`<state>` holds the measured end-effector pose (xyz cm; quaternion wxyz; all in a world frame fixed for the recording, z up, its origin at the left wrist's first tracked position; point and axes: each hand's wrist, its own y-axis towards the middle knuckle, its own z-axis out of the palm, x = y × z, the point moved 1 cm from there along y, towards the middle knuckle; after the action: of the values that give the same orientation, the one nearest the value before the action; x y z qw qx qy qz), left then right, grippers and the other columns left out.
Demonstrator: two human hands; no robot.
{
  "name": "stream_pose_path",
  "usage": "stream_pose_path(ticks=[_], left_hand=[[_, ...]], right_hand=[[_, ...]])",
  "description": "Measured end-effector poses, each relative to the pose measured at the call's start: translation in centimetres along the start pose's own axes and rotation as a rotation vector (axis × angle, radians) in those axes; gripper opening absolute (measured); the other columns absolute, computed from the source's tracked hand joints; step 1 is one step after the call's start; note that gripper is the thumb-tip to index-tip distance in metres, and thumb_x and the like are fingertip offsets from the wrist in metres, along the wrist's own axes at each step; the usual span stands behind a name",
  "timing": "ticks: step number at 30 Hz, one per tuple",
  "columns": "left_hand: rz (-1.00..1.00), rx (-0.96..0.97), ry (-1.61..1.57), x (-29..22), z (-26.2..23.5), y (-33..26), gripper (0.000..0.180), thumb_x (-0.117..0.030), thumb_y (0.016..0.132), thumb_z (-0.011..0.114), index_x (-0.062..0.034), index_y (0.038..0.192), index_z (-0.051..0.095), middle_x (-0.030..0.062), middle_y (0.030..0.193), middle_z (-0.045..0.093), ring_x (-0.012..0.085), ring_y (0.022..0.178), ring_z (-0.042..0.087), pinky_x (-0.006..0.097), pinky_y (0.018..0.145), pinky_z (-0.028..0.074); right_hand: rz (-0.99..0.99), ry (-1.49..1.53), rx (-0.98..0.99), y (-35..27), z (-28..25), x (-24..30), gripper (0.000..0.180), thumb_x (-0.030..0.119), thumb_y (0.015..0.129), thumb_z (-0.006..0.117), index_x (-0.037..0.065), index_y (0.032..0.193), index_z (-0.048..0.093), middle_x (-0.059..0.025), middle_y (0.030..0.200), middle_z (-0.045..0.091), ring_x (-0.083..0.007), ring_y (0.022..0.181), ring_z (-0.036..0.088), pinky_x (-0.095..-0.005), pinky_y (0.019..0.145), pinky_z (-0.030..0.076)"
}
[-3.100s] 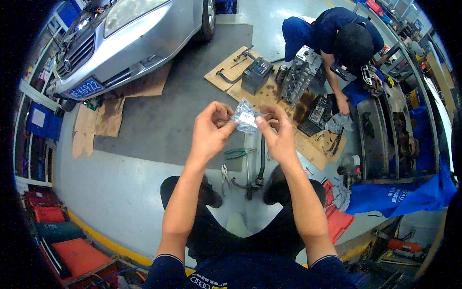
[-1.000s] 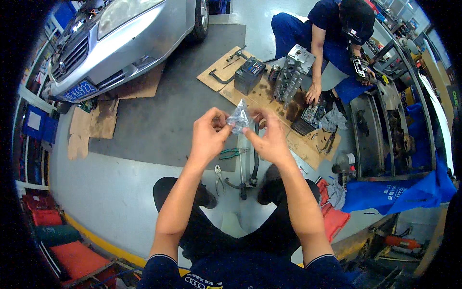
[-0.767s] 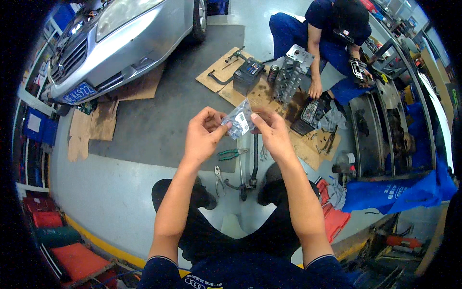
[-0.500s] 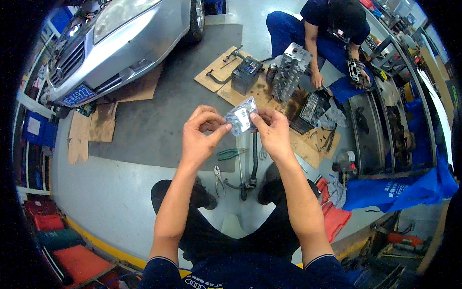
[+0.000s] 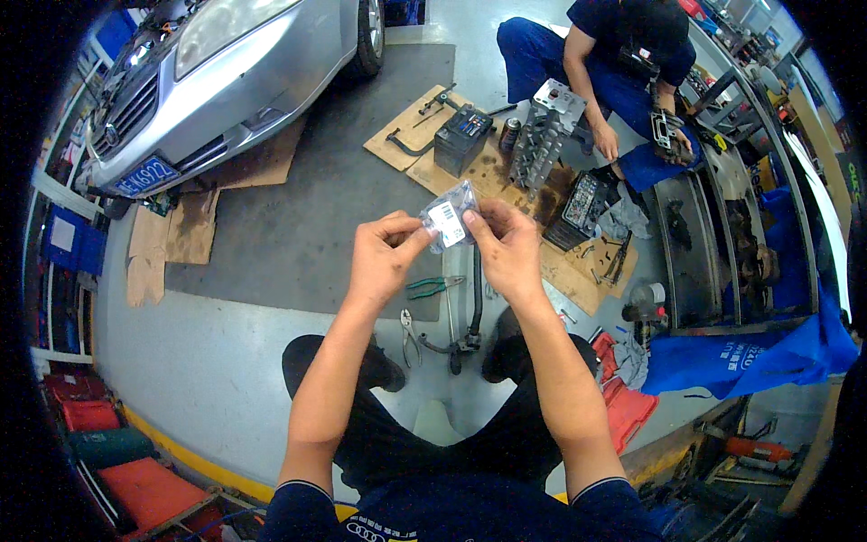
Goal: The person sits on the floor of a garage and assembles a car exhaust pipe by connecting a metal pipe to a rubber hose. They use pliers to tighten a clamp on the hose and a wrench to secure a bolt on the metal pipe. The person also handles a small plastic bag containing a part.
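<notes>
Between my two hands, above the floor, is a small clear plastic bag [image 5: 447, 219] with a white label; what lies inside cannot be made out. My left hand [image 5: 386, 256] pinches its left edge between thumb and fingers. On the right side my right hand [image 5: 508, 246] grips it, thumb on top. Below the hands, on the floor between my feet, lie green-handled pliers [image 5: 433, 286], another pair of pliers [image 5: 409, 338] and a long black bar-like tool [image 5: 475, 303].
Ahead, boards [image 5: 420, 135] carry a black battery [image 5: 462, 140], a metal cylinder head [image 5: 546, 135] and a tray of small parts [image 5: 582, 208]. A co-worker [image 5: 596, 81] crouches beyond them. A silver car [image 5: 235, 81] stands at left, a metal rack [image 5: 722, 271] at right.
The bag has turned so that its label faces up more fully. My left fingers have closed in tighter at its edge. The co-worker's hand has shifted slightly.
</notes>
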<state>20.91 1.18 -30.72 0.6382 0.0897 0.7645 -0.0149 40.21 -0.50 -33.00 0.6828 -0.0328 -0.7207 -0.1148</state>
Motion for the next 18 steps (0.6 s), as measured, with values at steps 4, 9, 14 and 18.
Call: stream_pose_path(ticks=[4,9,14,18], left_hand=[[-0.040,0.019,-0.001,0.0,-0.1,-0.1,0.016,-0.011,0.087,0.079,0.0032,0.083,0.075,-0.0040,0.074,0.057,0.0053,0.068,0.046,0.026,0.060,0.034],[-0.062,0.039,-0.046,1.0,0.2,0.0,0.015,-0.011,0.087,0.079,0.0028,0.084,0.074,-0.0057,0.073,0.055,0.0043,0.067,0.044,0.026,0.059,0.033],[-0.108,0.018,-0.075,1.3,0.3,-0.1,0.014,-0.010,0.088,0.080,0.0036,0.089,0.075,-0.0066,0.072,0.056,0.0032,0.065,0.044,0.025,0.058,0.034],[-0.093,-0.138,-0.190,1.7,0.4,0.1,0.015,-0.016,0.091,0.079,-0.0004,0.092,0.078,-0.0062,0.069,0.056,0.0039,0.060,0.043,0.025,0.055,0.032]], right_hand=[[-0.050,-0.101,-0.014,-0.1,0.2,0.2,0.020,0.014,0.096,0.074,-0.002,0.106,0.074,-0.0115,0.093,0.076,-0.0162,0.080,0.069,-0.0313,0.075,0.055],[-0.102,-0.233,-0.056,-0.4,0.1,0.6,0.020,0.016,0.096,0.074,-0.001,0.105,0.075,-0.0127,0.093,0.076,-0.0179,0.080,0.070,-0.0325,0.074,0.055],[-0.044,-0.164,-0.039,-0.5,0.0,1.0,0.019,0.016,0.097,0.074,-0.001,0.107,0.073,-0.0104,0.092,0.075,-0.0161,0.081,0.069,-0.0329,0.074,0.055],[0.007,0.005,-0.102,-0.1,-0.6,1.1,0.020,0.016,0.099,0.072,-0.002,0.108,0.071,-0.0084,0.092,0.074,-0.0141,0.081,0.068,-0.0317,0.070,0.056]])
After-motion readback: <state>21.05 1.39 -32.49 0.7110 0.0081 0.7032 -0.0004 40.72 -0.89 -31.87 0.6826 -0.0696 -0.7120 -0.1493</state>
